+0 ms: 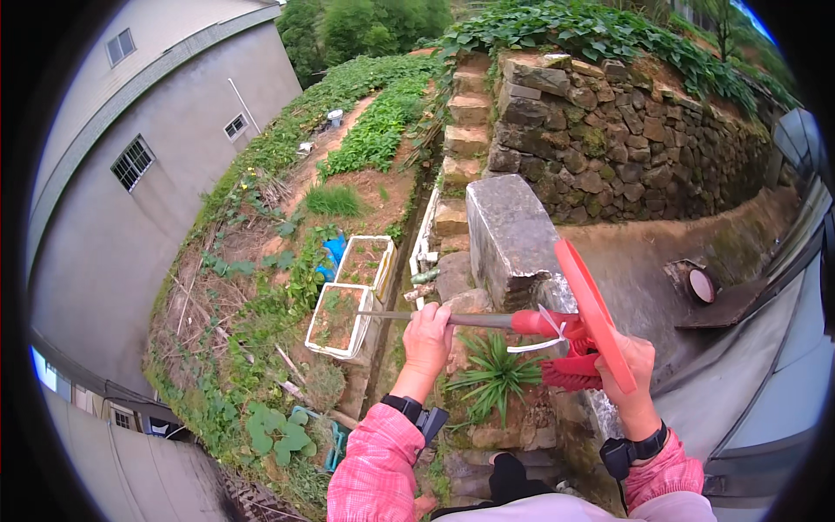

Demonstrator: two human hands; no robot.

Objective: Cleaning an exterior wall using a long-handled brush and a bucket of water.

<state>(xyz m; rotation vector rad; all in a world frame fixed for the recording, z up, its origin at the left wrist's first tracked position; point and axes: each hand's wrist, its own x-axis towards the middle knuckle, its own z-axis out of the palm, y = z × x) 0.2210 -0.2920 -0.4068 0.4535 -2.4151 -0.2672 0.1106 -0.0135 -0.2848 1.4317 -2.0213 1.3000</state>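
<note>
My left hand [428,342] is closed around a grey metal pole [483,320], which points leftward across the view. At its right end is a red plastic socket [538,322] with a white strap [546,344] around it. The socket meets a red plastic disc [590,307], seen nearly edge-on. Dark red fringed cloth [571,373] hangs below the socket, so the whole looks like a mop. My right hand [629,365] grips the disc near its lower rim; some of its fingers are hidden behind the disc and cloth.
A concrete block [509,228] rises ahead, beside stone steps [466,140] and a rubble wall [626,143]. Two white planter boxes [361,326] stand left of a narrow drain channel [391,307]. A spiky plant [499,375] grows below the pole. Sloping sheet roofing [750,385] lies at right.
</note>
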